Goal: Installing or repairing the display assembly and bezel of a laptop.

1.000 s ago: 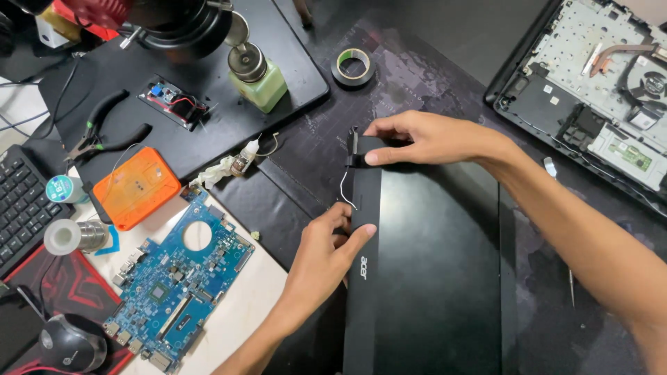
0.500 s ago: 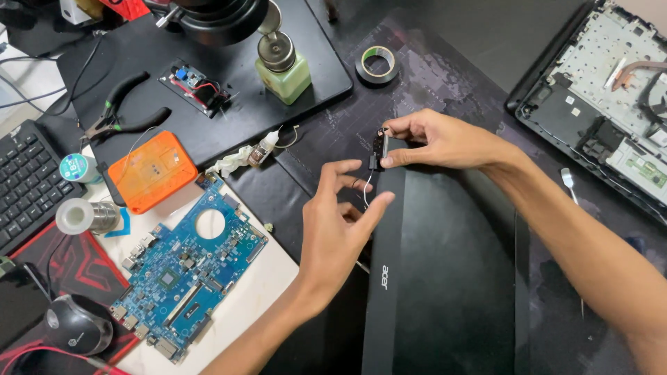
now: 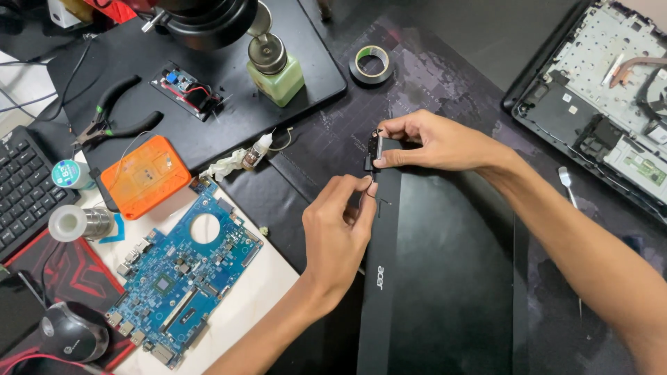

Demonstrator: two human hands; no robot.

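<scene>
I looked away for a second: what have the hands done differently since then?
The left hand lifted off the black laptop lid and now pinches a thin wire near the hinge. The right hand kept gripping that hinge. The lid and blue circuit board stayed put.

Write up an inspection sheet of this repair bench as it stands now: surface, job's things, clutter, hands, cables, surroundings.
Surface: dark mat with a worn pattern; white sheet at lower left.
Job's things: black laptop lid lying flat; small hinge part at its top corner.
Clutter: blue circuit board, orange case, pliers, tape roll, green pump bottle, two solder spools.
Hands: left hand pinches a thin wire at the lid's edge; right hand grips the hinge part.
Cables: thin wire by the hinge; mouse lead at lower left.
Surroundings: opened laptop base at right, keyboard and mouse at left.
</scene>
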